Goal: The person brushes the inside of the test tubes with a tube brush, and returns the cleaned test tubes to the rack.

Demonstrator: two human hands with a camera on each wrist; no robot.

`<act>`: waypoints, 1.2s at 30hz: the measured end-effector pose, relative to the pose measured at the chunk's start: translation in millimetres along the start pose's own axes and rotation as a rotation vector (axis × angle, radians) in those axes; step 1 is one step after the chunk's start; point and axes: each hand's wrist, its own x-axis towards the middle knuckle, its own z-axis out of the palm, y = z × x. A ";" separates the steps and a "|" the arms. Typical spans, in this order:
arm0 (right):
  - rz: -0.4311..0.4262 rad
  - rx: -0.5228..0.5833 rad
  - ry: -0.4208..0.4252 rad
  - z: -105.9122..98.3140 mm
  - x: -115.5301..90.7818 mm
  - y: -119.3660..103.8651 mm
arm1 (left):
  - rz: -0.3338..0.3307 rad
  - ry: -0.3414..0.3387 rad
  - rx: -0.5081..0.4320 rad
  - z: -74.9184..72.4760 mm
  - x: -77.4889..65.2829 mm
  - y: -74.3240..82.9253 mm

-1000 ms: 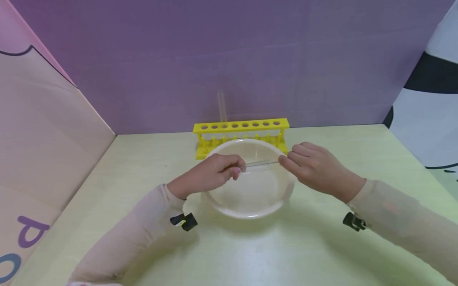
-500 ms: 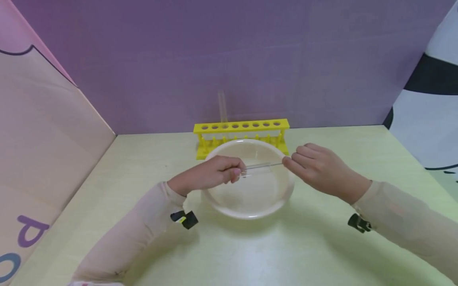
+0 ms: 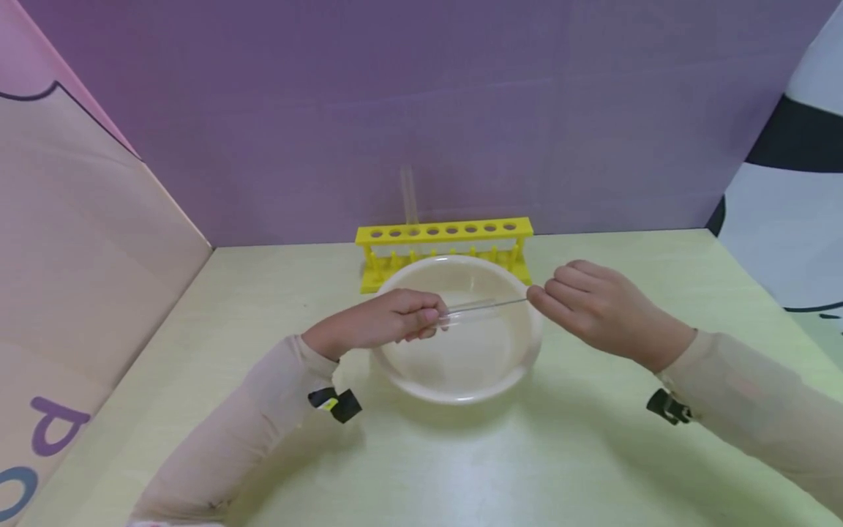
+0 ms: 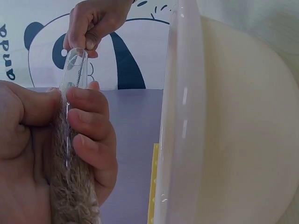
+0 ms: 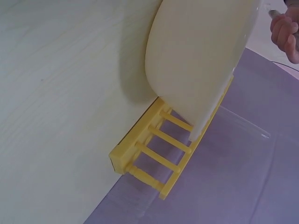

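Note:
My left hand (image 3: 378, 319) grips a clear test tube (image 4: 74, 70) lengthwise, over the cream basin (image 3: 457, 359). Its fingers curl round the glass in the left wrist view. Inside the tube sit the brown bristles (image 4: 72, 184) of a test tube brush, whose thin wire handle (image 3: 508, 302) comes out of the mouth. To the right, my right hand (image 3: 602, 313) pinches the wire's outer end with curled fingers, near the basin's right rim. How the wire ends inside that hand is hidden. The right wrist view does not show the right hand itself.
Behind the basin stands a yellow test tube rack (image 3: 444, 230), partly covered by the rim. One clear test tube (image 3: 409, 196) stands upright in it, towards the left. A purple panel (image 3: 428, 110) rises at the table's back edge, with printed panels at both sides.
My right hand has drawn a little to the right, and more wire shows between it and the tube. The left hand has stayed nearly in place, still holding the tube.

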 end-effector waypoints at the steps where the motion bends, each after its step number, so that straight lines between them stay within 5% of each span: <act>1: -0.006 -0.001 0.010 -0.2 0.0 0.6 | -0.002 -0.004 -0.013 -0.4 -0.4 0.1; 21: -0.119 -0.037 0.059 -10.7 -11.4 8.4 | -0.027 -0.074 -0.081 -2.2 -5.4 -3.7; 36: -0.124 -0.024 0.106 -21.1 -19.9 11.6 | -0.037 -0.104 -0.116 -7.4 -13.3 -10.9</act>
